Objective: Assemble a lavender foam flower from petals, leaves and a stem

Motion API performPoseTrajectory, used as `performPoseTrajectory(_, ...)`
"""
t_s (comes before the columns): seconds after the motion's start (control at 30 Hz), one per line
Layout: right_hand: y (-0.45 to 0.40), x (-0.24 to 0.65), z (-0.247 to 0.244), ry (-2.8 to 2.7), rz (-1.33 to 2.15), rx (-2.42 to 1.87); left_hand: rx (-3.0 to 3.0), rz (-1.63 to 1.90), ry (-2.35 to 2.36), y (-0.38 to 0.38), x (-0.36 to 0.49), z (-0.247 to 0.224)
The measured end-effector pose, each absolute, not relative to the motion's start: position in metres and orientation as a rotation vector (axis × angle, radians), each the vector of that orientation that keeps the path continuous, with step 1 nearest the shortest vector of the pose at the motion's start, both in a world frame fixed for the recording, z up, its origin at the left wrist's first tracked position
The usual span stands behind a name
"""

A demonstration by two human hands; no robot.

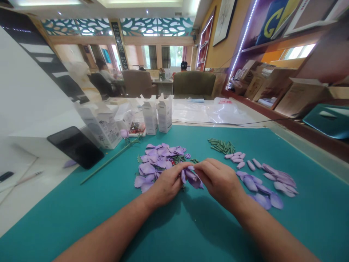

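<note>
While petal-fitting seems under way, a flower [192, 178] beside the petal pile [147, 168] is pinched by the left hand [167, 182] and right hand [222, 182], steady alignment seemingly being required next.

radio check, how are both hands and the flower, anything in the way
Left hand gripping purple flower. Right hand fingers at its edge. Loose petals close by, not blocking.

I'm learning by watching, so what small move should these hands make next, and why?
Perhaps the right hand should gently press in the petals of the purple flower: they flare outward, the left hand holds the flower, and the right hand's fingertips are at its upper edge.
</note>
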State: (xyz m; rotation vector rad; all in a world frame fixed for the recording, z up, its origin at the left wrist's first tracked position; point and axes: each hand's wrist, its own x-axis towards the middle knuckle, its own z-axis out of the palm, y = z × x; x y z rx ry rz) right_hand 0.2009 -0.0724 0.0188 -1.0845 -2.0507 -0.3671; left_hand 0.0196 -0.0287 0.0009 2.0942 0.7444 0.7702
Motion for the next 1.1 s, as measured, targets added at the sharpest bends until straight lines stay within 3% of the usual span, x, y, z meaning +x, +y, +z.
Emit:
performPoseTrajectory(0.33, -0.076, 0.203, 0.025, -1.950, 0.014, -1.179, 1.720, 0.854, 0.752, -0.020, 0.015, -0.004)
performPoseTrajectory(1.1, -0.077, 0.197, 0.021, -1.960, 0.063, -1.150, 1.825, 0.851, 0.786, -0.023, 0.018, 0.001)
